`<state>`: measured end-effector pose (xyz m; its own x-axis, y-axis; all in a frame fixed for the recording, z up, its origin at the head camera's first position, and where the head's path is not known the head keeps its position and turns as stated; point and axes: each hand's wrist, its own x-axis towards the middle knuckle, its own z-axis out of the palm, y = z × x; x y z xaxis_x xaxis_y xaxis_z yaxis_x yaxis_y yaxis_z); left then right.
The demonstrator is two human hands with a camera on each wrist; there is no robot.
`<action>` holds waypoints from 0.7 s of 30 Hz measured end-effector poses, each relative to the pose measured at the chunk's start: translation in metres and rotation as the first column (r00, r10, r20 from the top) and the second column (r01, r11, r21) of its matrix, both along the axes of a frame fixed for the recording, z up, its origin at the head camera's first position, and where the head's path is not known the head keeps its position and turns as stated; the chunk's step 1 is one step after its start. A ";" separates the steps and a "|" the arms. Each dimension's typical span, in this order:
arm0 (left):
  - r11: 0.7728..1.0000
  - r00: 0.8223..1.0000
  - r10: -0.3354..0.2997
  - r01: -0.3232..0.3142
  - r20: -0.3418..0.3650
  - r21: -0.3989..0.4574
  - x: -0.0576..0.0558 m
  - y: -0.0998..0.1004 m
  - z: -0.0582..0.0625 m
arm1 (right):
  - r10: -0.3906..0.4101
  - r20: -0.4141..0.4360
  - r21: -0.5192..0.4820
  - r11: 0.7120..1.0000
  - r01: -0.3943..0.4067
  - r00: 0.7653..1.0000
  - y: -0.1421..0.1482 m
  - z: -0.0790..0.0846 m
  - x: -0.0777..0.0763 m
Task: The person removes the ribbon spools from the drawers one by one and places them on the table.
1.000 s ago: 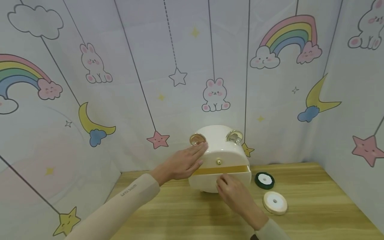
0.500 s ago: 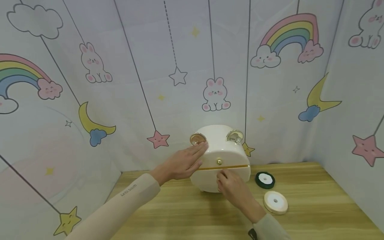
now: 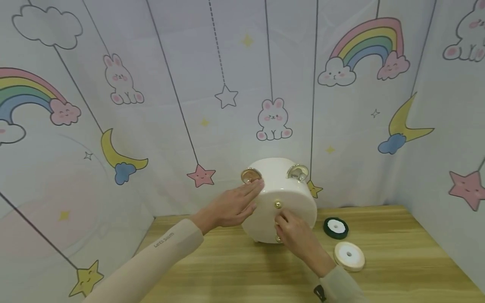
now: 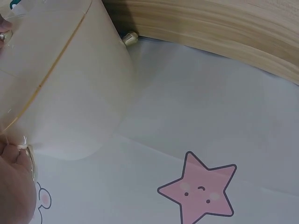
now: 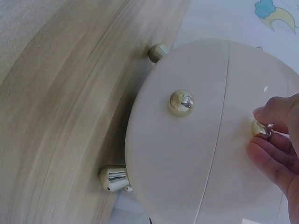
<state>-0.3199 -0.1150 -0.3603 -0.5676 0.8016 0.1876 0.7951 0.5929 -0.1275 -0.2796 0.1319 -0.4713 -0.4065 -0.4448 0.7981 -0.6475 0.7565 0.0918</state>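
A cream-white, round-fronted drawer box (image 3: 261,223) shaped like an alarm clock stands upright, with gold bell-like ears on top and gold feet below. Its drawer fronts sit flush, divided by thin seams in the right wrist view. My right hand (image 3: 299,237) pinches the middle gold knob (image 5: 260,129) between thumb and fingers. Another knob (image 3: 278,204) shows above that hand, and a lower knob (image 5: 181,102) below it. My left hand (image 3: 231,207) rests with straight fingers on the box's upper left, beside the left ear (image 3: 250,174).
To the right of the box, a dark green ribbon spool (image 3: 335,227) and a cream ribbon spool (image 3: 349,256) lie flat on the wooden table (image 3: 409,252). Printed fabric walls (image 3: 170,105) surround the table at the back and sides.
The middle drawer has slid back into the box as my right hand moved inward with its knob, and the gap above it is gone. My left hand has stayed in place.
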 end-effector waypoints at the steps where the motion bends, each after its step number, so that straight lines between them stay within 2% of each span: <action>1: 1.000 1.000 0.000 0.000 -0.001 0.001 0.000 0.000 0.000 | 0.001 0.002 0.000 1.000 -0.001 1.000 0.000 0.000 0.000; 21: 1.000 1.000 0.001 -0.001 0.007 0.020 0.002 0.001 -0.001 | 0.016 -0.007 0.020 1.000 -0.016 1.000 0.002 -0.001 -0.002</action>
<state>-0.3174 -0.1141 -0.3615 -0.5697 0.7972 0.1998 0.7955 0.5960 -0.1095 -0.2812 0.1341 -0.4725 -0.3938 -0.4667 0.7919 -0.6589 0.7440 0.1109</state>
